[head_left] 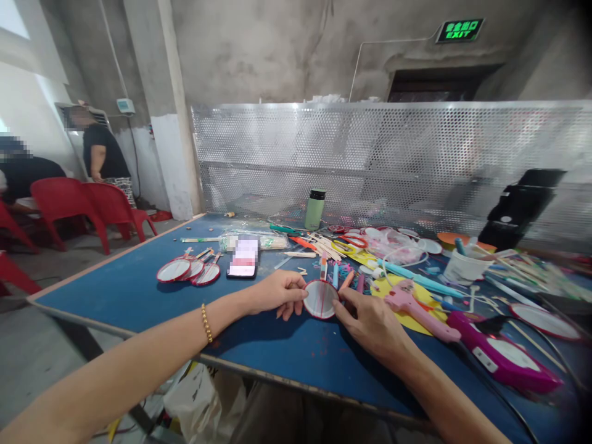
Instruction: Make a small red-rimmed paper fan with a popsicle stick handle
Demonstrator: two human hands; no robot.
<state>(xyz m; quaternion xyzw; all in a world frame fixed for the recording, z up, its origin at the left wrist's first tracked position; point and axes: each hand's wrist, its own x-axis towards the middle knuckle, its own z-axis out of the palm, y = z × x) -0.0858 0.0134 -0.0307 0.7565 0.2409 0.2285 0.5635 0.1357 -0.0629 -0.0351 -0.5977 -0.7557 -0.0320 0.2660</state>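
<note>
A round white disc [320, 300] with a red rim and a short handle pointing away stands between my hands, above the blue table [272, 357]. My left hand [283, 295] pinches its left edge with curled fingers. On its right edge, my right hand [365, 317] closes thumb and fingers. Several similar red-rimmed discs [173, 270] lie overlapped at the left, beside a lit phone [243, 258]. Small coloured pieces [340, 271] and sticks lie just past the held disc. A pink glue gun [411, 302] rests on yellow sheet material right of my right hand.
Farther back stand a green bottle [315, 209] and a perforated metal panel [324, 154]. At the right are a white cup [467, 265], a magenta device [504, 357] and cables. Two people and red chairs [69, 203] are at the far left.
</note>
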